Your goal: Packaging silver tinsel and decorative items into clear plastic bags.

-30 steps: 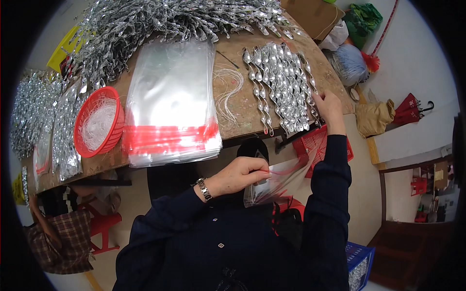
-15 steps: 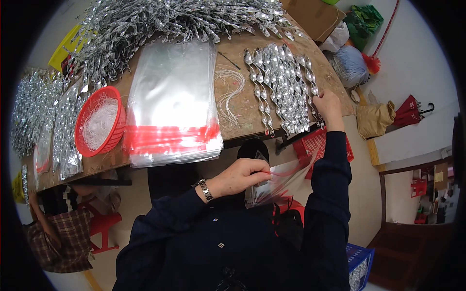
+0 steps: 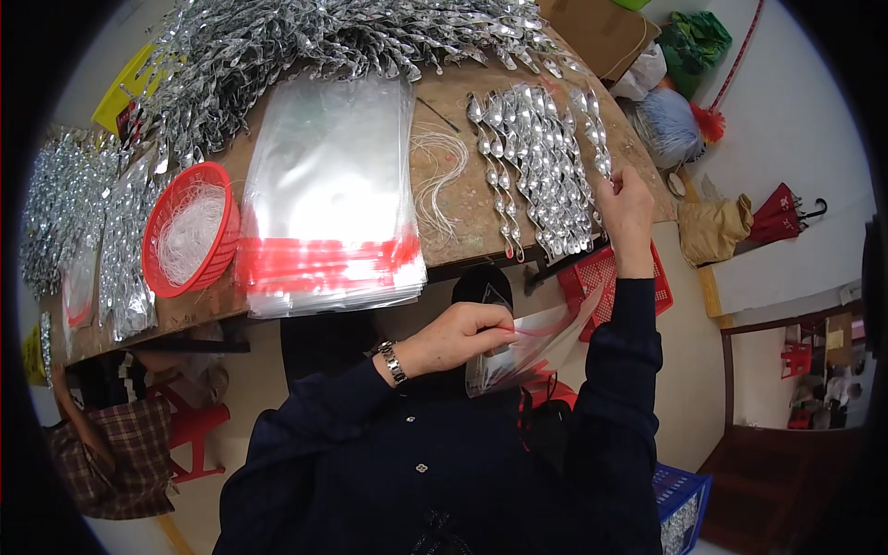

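Note:
With fingers pinched, my left hand [image 3: 455, 337] grips the edge of a clear plastic bag [image 3: 532, 356] that has a red strip, held over my lap. My right hand [image 3: 627, 208] is closed on the lower part of a silver twisted strand [image 3: 597, 134] at the table's right side. That strand stands a little apart from a row of similar silver twisted strands [image 3: 546, 176] laid side by side. Left of the row lies a loose bundle of white strings [image 3: 438, 180]. A stack of clear plastic bags [image 3: 333, 166] with red bands lies in front of me.
A red basket [image 3: 227, 227] of white threads stands left of the stack. Heaped silver strands [image 3: 342, 37] cover the wooden table's [image 3: 453, 83] far side. Under its right edge sits a red crate [image 3: 661, 287]; a blue crate [image 3: 703, 499] is lower right. Someone in a plaid garment [image 3: 116, 458] is at left.
My right hand has moved slightly, and the strand in it has shifted away from the row, opening a gap. My left hand and the bag stay nearly in place.

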`<state>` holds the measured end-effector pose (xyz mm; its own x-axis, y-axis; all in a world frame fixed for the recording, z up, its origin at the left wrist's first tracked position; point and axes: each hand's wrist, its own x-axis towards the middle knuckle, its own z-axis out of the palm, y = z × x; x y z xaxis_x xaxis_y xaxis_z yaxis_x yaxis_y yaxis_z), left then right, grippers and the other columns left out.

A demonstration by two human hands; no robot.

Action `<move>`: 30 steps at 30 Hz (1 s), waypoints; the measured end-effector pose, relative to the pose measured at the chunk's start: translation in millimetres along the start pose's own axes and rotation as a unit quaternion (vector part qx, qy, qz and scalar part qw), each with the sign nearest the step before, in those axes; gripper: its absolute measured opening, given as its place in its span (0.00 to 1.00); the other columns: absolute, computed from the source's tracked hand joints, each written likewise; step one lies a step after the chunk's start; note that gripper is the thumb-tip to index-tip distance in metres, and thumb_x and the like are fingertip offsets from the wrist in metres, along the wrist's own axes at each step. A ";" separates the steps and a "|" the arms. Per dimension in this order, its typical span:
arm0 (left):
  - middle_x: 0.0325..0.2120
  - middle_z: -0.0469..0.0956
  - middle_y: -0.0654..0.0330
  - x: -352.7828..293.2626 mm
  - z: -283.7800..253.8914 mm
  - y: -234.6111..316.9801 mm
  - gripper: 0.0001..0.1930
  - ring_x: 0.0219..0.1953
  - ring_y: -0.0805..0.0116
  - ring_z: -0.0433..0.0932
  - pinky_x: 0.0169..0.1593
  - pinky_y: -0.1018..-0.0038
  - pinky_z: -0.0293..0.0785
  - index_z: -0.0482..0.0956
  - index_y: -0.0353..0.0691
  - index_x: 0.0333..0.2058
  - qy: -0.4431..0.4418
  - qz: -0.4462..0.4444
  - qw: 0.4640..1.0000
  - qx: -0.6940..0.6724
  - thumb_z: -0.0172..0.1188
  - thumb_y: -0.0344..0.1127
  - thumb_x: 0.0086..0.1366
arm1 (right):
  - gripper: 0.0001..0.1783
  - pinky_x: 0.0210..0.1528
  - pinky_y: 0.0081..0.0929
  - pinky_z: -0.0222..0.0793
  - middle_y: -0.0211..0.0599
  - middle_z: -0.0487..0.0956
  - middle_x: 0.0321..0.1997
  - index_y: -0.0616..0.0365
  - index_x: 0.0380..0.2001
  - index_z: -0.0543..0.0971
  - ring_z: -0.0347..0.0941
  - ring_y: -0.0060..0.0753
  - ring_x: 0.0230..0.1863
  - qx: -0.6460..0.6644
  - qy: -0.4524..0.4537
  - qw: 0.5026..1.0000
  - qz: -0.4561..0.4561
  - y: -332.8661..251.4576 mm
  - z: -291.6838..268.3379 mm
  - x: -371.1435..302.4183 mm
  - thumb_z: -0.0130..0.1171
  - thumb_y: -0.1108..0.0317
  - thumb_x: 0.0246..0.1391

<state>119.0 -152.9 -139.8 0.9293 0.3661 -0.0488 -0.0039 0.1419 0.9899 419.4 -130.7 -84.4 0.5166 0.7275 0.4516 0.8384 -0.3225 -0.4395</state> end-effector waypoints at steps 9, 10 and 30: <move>0.26 0.75 0.66 -0.5 -0.7 -2.0 0.10 0.30 0.82 0.73 0.35 0.80 0.71 0.77 0.32 0.33 0.002 0.015 1.000 0.025 0.56 0.34 0.69 | 0.11 0.34 0.40 0.70 0.49 0.78 0.29 0.64 0.31 0.76 0.76 0.48 0.30 0.109 0.001 0.994 -0.025 -15.2 11.0 -14.9 0.61 0.66 0.50; 0.26 0.75 0.66 -0.5 -0.4 -1.9 0.10 0.30 0.82 0.73 0.35 0.80 0.71 0.77 0.32 0.33 0.001 0.016 1.000 0.024 0.56 0.34 0.69 | 0.11 0.34 0.40 0.69 0.48 0.78 0.28 0.63 0.31 0.76 0.75 0.48 0.29 0.105 0.000 0.994 -0.040 -16.5 11.9 -16.2 0.61 0.66 0.50; 0.26 0.74 0.66 2.9 -8.9 26.9 0.07 0.31 0.80 0.73 0.36 0.80 0.69 0.76 0.32 0.31 0.008 0.038 0.999 0.020 0.57 0.30 0.67 | 0.12 0.35 0.36 0.70 0.50 0.78 0.31 0.65 0.33 0.77 0.76 0.47 0.31 0.071 -0.035 0.991 -0.111 -26.8 -4.8 -25.4 0.62 0.65 0.52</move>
<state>118.3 -139.8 -114.6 0.9206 0.3897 0.0257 -0.0600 0.0763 0.9953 384.7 -143.4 -80.4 0.3053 0.8130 0.4958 0.8941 -0.0654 -0.4432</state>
